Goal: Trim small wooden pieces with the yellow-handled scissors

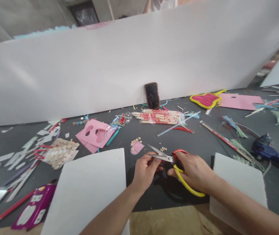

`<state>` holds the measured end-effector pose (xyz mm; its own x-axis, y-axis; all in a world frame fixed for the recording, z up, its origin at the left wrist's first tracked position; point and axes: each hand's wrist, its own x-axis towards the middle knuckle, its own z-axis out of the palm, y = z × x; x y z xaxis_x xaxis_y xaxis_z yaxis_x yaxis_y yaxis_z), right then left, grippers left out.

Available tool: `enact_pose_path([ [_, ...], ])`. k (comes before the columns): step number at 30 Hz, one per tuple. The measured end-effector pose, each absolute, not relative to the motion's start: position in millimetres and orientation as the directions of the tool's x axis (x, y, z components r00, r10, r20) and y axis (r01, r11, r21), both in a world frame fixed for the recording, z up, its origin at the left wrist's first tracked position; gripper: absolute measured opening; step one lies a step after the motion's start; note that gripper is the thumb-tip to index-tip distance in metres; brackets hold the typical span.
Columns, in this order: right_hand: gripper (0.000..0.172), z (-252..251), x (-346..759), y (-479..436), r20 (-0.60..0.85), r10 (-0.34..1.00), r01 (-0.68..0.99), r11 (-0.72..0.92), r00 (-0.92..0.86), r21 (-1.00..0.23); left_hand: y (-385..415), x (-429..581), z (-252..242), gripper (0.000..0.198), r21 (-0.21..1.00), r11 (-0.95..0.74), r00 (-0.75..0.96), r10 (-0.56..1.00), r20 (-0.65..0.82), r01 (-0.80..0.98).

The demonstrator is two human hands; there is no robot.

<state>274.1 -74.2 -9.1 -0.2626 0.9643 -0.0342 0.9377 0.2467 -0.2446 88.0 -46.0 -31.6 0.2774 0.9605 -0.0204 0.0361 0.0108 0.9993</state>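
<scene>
My right hand [195, 171] grips a pair of scissors [169, 159] by their red and yellow handles, the metal blades pointing left and slightly open. My left hand [145, 169] is closed in a pinch right at the blades, fingertips pressed together on something too small to make out. Both hands hover over the dark table [203, 140] near its front edge. Just beyond the blades lie a small pink cut-out [137, 147] and scattered tiny beads [163, 149].
White foam sheets lie at front left [88, 189] and front right [237, 182]. Pink paper with heart holes [95, 133], a pack of sticks [159, 117], a phone [152, 95] leaning on the white board, a blue glue gun [269, 151], a purple power strip [34, 209] and paper scraps litter the table.
</scene>
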Motion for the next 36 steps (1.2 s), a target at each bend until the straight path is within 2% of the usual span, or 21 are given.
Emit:
enact_pose_path([
  [6,0.043,-9.0,275.0,-71.5,0.099,0.951,0.932,0.308,-0.294,-0.191,-44.7,85.5,-33.9,0.023,0.998,-0.044,0.274,0.961,0.031,0.044],
  [11,0.050,-7.1,273.3,-72.2,0.148,0.937,0.916,0.343,-0.317,-0.207,-45.4,84.3,-33.4,0.023,0.997,-0.046,0.306,0.952,0.027,0.057],
  [18,0.032,-9.2,276.5,-73.1,0.031,0.948,0.915,0.315,-0.317,-0.254,-45.4,84.9,-29.6,0.021,0.997,-0.022,0.317,0.948,-0.001,0.069],
  [22,0.026,-10.5,275.3,-75.3,-0.001,0.959,0.931,0.275,-0.284,-0.241,-46.6,85.7,-31.3,0.023,0.997,-0.034,0.313,0.950,0.012,0.066],
  [28,0.025,-11.4,272.3,-76.7,-0.031,0.955,0.930,0.278,-0.294,-0.238,-49.1,86.7,-32.2,0.026,0.997,-0.060,0.293,0.955,0.040,0.058],
  [36,0.027,-7.0,274.1,-74.1,-0.039,0.958,0.917,0.259,-0.283,-0.304,-48.4,88.0,-33.8,0.030,0.981,-0.156,0.283,0.952,0.118,0.116],
])
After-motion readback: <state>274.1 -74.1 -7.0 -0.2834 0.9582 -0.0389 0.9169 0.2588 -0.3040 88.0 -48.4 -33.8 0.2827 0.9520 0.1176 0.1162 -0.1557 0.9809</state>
